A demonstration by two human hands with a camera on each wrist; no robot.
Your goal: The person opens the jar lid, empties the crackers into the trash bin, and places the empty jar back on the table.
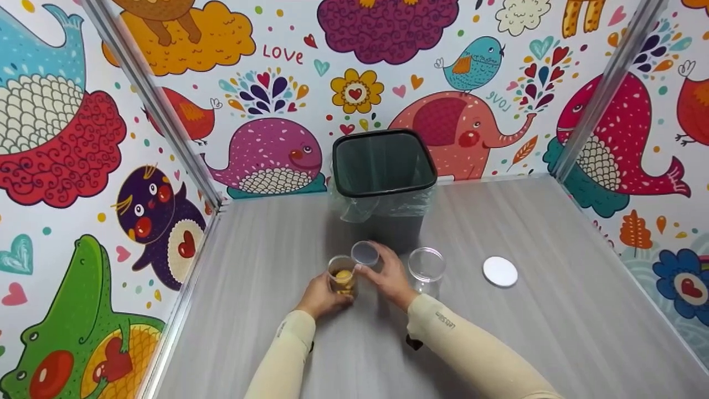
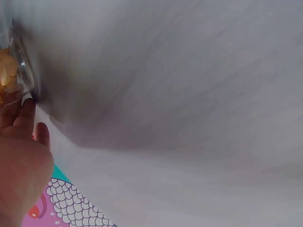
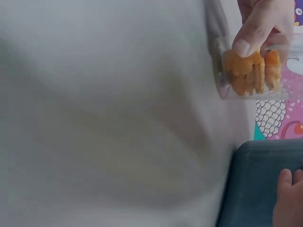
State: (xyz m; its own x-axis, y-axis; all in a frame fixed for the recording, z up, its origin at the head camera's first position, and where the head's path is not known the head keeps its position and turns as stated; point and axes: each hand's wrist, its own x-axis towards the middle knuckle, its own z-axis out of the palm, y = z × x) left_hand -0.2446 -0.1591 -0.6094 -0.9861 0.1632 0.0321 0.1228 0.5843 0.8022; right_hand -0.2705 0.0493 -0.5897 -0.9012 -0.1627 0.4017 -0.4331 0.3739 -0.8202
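Observation:
My left hand [image 1: 323,296] grips a clear jar [image 1: 343,271] standing on the table, its thumb across the side in the right wrist view. Orange-yellow biscuits [image 3: 246,71] fill the lower part of that jar. Beside the jar's mouth, my right hand [image 1: 392,277] pinches a round see-through lid [image 1: 365,253] between thumb and fingers. In the right wrist view only some right fingertips [image 3: 285,178] show, and the lid is out of sight. A second clear jar [image 1: 427,265], without a lid on it, stands just right of my right hand.
Behind the hands stands a dark bin [image 1: 388,221] with a clear plastic liner over its rim. A white round lid [image 1: 500,271] lies flat on the grey wood-grain table [image 1: 532,343] to the right. Printed cartoon panels [image 1: 271,155] and metal posts border the table.

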